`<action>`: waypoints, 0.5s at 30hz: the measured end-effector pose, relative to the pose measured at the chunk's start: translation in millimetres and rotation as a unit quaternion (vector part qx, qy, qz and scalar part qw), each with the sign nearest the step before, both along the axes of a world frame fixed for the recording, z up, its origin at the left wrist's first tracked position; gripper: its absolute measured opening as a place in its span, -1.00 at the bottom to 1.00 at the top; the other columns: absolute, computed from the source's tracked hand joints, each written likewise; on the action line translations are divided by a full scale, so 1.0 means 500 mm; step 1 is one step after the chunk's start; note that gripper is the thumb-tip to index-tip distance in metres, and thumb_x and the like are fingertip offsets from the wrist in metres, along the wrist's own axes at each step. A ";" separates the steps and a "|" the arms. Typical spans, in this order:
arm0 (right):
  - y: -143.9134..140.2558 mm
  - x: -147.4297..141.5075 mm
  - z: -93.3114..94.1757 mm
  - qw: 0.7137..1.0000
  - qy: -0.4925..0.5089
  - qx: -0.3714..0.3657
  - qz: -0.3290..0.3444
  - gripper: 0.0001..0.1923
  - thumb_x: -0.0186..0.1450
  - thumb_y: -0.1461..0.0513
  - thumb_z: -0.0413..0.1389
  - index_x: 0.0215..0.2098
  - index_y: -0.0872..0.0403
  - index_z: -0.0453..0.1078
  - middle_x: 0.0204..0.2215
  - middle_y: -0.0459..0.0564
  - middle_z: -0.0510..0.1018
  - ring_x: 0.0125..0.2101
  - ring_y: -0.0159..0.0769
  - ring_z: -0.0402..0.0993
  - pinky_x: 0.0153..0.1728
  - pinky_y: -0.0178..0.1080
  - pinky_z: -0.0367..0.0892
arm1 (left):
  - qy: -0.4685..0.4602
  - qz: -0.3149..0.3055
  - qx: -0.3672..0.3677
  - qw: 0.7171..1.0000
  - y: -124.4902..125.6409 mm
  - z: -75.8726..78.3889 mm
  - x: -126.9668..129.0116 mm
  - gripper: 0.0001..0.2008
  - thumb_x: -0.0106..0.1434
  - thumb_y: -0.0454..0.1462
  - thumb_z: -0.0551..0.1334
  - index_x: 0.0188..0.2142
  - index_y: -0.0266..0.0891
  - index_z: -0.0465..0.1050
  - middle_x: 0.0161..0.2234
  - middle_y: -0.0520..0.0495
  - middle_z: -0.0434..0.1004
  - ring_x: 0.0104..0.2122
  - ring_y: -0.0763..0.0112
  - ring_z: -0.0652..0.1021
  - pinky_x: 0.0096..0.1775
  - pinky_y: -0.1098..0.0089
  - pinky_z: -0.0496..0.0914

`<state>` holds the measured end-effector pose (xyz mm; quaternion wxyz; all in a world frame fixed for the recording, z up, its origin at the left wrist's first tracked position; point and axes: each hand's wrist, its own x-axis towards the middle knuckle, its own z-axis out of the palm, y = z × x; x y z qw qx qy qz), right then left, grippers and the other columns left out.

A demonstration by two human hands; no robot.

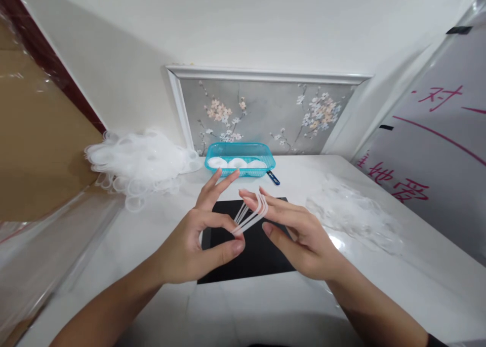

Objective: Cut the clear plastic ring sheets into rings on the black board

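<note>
Several thin white rubber bands [250, 218] are stretched between my two hands over a black mat [250, 261]. My left hand [207, 240] pinches one end of them between thumb and index finger, its other fingers raised. The far end loops round the outstretched fingers of my right hand [299, 230], whose thumb stands apart below. To the left lies a large heap of white translucent rings [144, 159]. A flatter pile of clear, thin pieces [353, 210] spreads over the table on the right; their kind is hard to make out.
Behind the mat, a blue plastic basket [240, 172] holds three white rolls or bundles [237, 163]. A dark blue cutter [273, 178] lies beside it on the white table [163, 311]. Cardboard [41, 129] stands at left, a written-on whiteboard [429, 149] at right.
</note>
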<state>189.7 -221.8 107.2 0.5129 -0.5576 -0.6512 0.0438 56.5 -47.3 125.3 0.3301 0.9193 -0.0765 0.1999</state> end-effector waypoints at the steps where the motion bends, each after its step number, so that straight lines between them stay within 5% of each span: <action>1: -0.003 -0.001 0.003 1.000 -0.005 0.002 0.008 -0.28 0.22 0.49 -0.10 0.28 -0.16 0.10 0.21 -0.10 0.25 0.22 -0.22 0.17 0.27 0.12 -0.12 | 0.000 0.006 0.018 1.000 0.002 -0.001 0.002 -0.91 0.21 -0.26 0.25 -0.36 -0.13 0.55 0.34 0.14 -0.17 0.33 0.01 -0.21 0.24 -0.15 -0.12; 8: -0.007 -0.011 0.027 0.992 -0.088 -0.012 0.085 -0.31 -0.02 0.48 -0.12 0.00 -0.09 0.43 -0.18 -0.15 0.60 0.01 -0.25 0.44 0.30 0.09 -0.32 | -0.035 0.057 0.062 0.996 0.013 -0.008 0.012 -0.67 0.23 -0.31 0.21 0.00 -0.07 0.47 0.36 0.07 -0.23 0.33 0.03 -0.21 0.26 -0.10 -0.12; 15: 0.004 -0.021 0.012 0.982 -0.168 -0.033 0.081 -0.31 -0.06 0.45 -0.10 0.03 -0.01 0.40 -0.12 -0.11 0.58 0.06 -0.24 0.40 0.30 0.08 -0.40 | -0.050 -0.001 0.013 0.999 -0.008 0.006 -0.017 -0.37 0.17 -0.47 0.10 0.19 0.06 0.24 0.36 0.11 -0.24 0.33 0.11 -0.17 0.26 -0.07 -0.05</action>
